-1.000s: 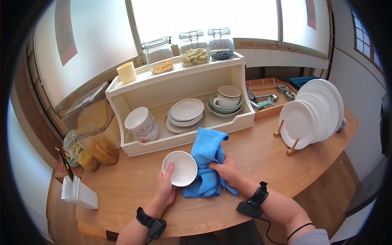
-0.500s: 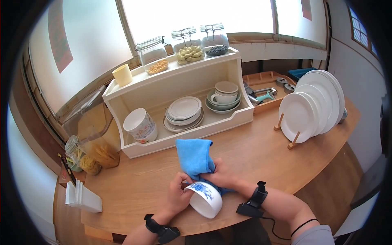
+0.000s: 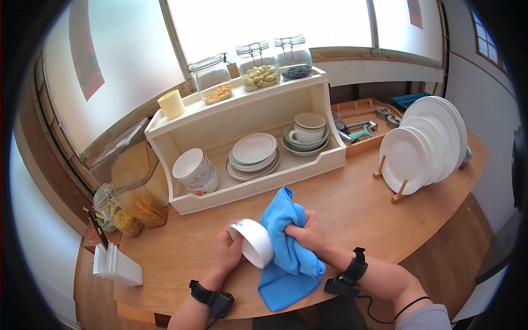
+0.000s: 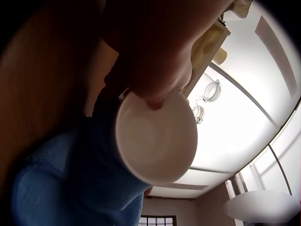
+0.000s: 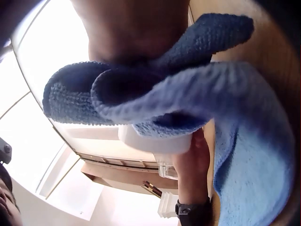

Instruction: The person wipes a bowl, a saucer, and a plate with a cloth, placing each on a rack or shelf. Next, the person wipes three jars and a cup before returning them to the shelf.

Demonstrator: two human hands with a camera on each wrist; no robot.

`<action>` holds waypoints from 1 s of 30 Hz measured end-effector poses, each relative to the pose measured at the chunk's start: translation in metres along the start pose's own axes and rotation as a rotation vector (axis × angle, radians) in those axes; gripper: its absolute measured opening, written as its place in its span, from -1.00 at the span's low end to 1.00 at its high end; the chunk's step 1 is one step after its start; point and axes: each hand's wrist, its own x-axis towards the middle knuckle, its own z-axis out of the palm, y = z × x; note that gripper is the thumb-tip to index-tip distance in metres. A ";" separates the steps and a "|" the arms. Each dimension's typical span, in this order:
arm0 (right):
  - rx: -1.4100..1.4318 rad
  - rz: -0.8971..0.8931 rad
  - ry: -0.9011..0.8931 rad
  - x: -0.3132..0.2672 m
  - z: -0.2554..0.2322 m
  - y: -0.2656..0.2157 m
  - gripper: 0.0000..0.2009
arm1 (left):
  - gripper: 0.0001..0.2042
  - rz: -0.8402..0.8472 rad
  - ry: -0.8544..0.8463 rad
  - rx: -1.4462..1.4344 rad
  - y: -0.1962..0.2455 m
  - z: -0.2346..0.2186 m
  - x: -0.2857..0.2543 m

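A white bowl (image 3: 256, 245) with a blue pattern near its rim is tilted on its side above the table. My left hand (image 3: 227, 252) grips it by the rim, thumb on the inner side, as the left wrist view shows of the bowl (image 4: 157, 141). A blue cloth (image 3: 286, 231) is bunched in my right hand (image 3: 308, 233), its lower part hanging toward the table's front edge. In the right wrist view the cloth (image 5: 254, 141) lies against the bowl (image 5: 155, 142) and covers part of it; my right fingertips are hidden there.
A cream shelf (image 3: 264, 182) with stacked bowls (image 3: 195, 171), plates (image 3: 254, 149) and glass jars (image 3: 260, 74) stands behind. White plates (image 3: 404, 159) fill a wooden rack at right. White containers (image 3: 122, 266) stand at left, near pasta holders (image 3: 144, 206).
The bowl has turned and moved up and left from its place half a second ago. The cloth, upright above the hands then, now hangs down at the bowl's right side.
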 end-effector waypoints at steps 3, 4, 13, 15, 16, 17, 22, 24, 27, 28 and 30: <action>-0.070 0.032 0.044 0.001 -0.001 -0.001 -0.91 | -0.70 0.307 -0.460 0.109 -0.002 0.009 -0.010; -0.070 0.031 0.045 0.000 0.000 0.000 -0.91 | -0.70 0.307 -0.461 0.110 -0.002 0.011 -0.013; -0.127 0.037 -0.037 -0.004 0.007 0.014 -0.91 | -0.86 -0.064 -0.055 -0.268 0.005 0.012 -0.009; -0.065 0.021 0.041 -0.001 0.003 0.008 -0.92 | -0.86 -0.123 -0.102 -0.200 0.001 0.007 -0.007; -0.067 0.022 0.037 0.001 0.002 0.007 -0.92 | -0.85 -0.185 -0.156 -0.134 -0.001 0.006 -0.007; -0.050 0.025 0.064 0.003 0.001 0.006 -0.93 | -0.83 -0.152 -0.200 -0.138 -0.003 0.009 -0.008; -0.289 0.050 -0.020 -0.007 0.007 0.013 -0.92 | -0.82 0.050 -0.117 -0.232 -0.012 0.016 -0.012; -0.287 -0.010 -0.086 -0.009 0.008 0.022 -0.91 | -0.82 -0.015 -0.097 -0.376 -0.003 0.009 -0.007; -0.188 0.051 -0.091 -0.009 0.006 0.021 -0.91 | -0.82 -0.111 -0.148 -0.422 0.004 0.009 -0.011; -0.185 0.046 -0.091 -0.007 0.005 0.018 -0.91 | -0.83 -0.136 -0.165 -0.378 0.007 0.013 -0.012; -0.166 0.045 0.014 -0.003 0.004 0.012 -0.92 | -0.83 0.014 -0.266 -0.164 -0.004 0.014 -0.010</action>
